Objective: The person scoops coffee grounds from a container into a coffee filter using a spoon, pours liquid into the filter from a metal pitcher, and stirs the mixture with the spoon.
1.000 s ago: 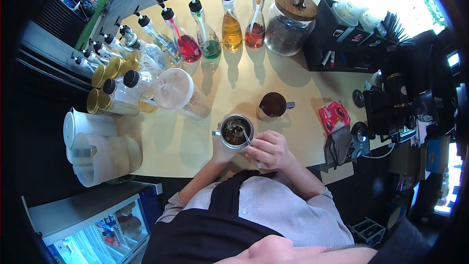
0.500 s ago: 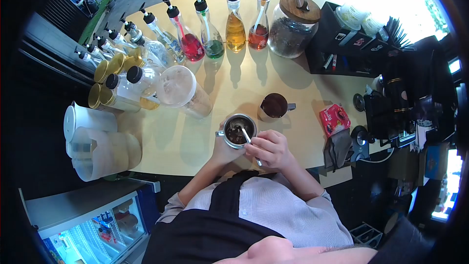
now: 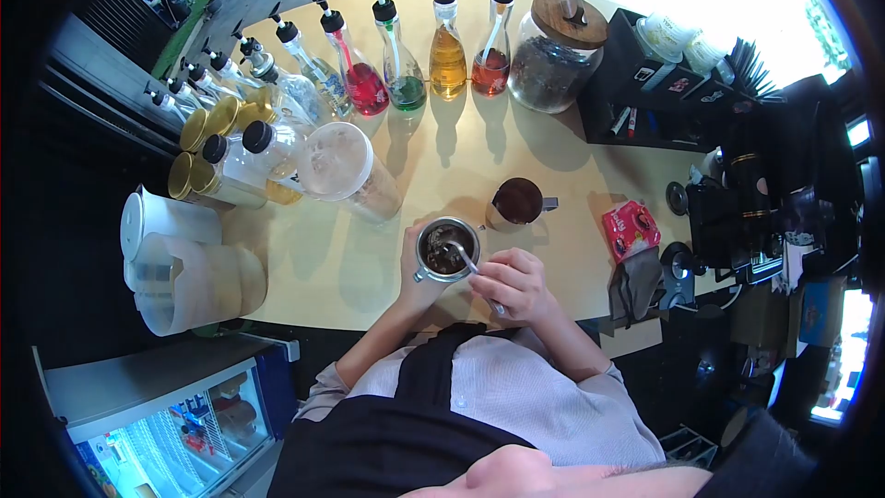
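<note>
A metal cup with dark liquid and lighter foam stands upright near the table's front edge. My left hand is wrapped round its left side, with the fingers partly hidden by the cup. Pinched in my right hand is a metal spoon, whose lower end dips into the liquid. A second metal pitcher, dark inside, sits just beyond my right hand, its handle pointing right.
Pump bottles of coloured syrup line the table's far edge, beside a wooden-lidded jar. A pink-lidded tub and white containers stand left. A red packet and black machine are right.
The cup has turned in my left hand, its handle swinging from the left side to the lower left. The spoon has shifted within the cup, and my right hand has moved slightly right.
</note>
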The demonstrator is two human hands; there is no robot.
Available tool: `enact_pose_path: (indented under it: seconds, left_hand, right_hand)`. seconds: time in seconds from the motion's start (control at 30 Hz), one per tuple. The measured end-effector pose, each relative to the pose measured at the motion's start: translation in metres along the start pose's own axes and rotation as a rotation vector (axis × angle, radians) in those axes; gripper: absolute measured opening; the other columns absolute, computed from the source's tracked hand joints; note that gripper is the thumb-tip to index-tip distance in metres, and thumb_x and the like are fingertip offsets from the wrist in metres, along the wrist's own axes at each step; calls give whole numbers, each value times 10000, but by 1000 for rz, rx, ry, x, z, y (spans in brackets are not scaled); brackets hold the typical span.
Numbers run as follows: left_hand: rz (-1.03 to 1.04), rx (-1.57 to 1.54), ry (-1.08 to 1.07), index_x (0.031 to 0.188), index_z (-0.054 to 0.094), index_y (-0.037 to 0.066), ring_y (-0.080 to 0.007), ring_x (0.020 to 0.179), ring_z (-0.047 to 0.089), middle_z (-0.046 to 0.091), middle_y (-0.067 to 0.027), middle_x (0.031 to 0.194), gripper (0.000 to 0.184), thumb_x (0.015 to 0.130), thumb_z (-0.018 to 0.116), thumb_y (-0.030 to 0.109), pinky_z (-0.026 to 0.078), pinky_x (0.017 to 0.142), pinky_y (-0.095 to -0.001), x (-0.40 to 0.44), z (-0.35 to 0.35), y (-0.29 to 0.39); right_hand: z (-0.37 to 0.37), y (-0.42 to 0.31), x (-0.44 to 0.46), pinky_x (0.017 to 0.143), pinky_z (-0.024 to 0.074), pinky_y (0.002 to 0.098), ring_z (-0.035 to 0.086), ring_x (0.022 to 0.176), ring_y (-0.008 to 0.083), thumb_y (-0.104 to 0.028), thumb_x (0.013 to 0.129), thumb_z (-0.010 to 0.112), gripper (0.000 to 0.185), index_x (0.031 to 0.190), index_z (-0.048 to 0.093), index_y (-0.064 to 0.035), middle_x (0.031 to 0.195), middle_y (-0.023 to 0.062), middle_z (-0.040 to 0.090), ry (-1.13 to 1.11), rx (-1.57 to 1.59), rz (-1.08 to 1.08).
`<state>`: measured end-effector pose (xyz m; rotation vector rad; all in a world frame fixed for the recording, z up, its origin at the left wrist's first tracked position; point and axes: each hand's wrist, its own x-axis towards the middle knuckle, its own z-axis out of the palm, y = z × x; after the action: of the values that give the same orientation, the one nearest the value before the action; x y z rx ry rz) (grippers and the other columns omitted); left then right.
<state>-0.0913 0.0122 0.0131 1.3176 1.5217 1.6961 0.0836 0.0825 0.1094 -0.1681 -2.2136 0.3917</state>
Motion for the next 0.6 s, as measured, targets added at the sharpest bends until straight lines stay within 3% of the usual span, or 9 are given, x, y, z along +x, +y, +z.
enact_pose_path:
  seconds: [0.1, 0.2, 0.3, 0.37, 0.47, 0.6]
  left_hand:
    - [-20, 50, -18, 1208, 517, 46, -198, 1060, 587, 557, -85, 1135, 699, 640, 911, 149, 479, 930, -332, -1, 0, -2]
    - [-95, -97, 7, 1206, 529, 44, -199, 1058, 592, 562, -86, 1143, 682, 650, 906, 161, 484, 927, -331, -2, 1, 2]
    - [-108, -92, -11, 1241, 521, 40, -193, 1070, 606, 585, -90, 1166, 719, 647, 908, 158, 496, 934, -329, -1, -2, 9]
    - [-257, -71, -59, 1273, 509, 34, -185, 1096, 617, 604, -101, 1207, 765, 636, 915, 155, 504, 949, -327, -3, -4, 11]
    - [-309, -35, -112, 1291, 504, 26, -179, 1118, 618, 610, -108, 1235, 796, 626, 923, 153, 504, 963, -325, -6, -9, 5]
    - [-281, -95, -120, 1334, 460, 21, -195, 1145, 609, 591, -120, 1269, 858, 629, 927, 169, 497, 976, -328, -1, -6, 12]
  right_hand:
    - [0, -1, -1, 680, 526, 328, 626, 805, 204, -171, 747, 718, 223, 959, 683, -113, 911, 11, 655, 21, -95, 33]
    - [0, -4, -1, 679, 524, 328, 628, 806, 202, -175, 746, 718, 216, 948, 680, -110, 913, 12, 657, -6, -117, 19]
    - [2, -3, -5, 675, 521, 321, 629, 807, 202, -184, 751, 722, 216, 949, 680, -109, 917, 8, 658, 37, -67, 11]
    - [2, -3, -4, 672, 520, 320, 630, 802, 202, -185, 756, 723, 210, 946, 680, -108, 908, 7, 657, 32, -98, 25]
    - [2, -3, -1, 663, 517, 316, 629, 794, 200, -183, 762, 727, 203, 945, 678, -110, 897, 6, 655, 19, -108, 34]
    - [1, -2, -3, 643, 508, 311, 625, 784, 198, -175, 756, 742, 214, 953, 682, -118, 896, 4, 654, 44, -40, 44]
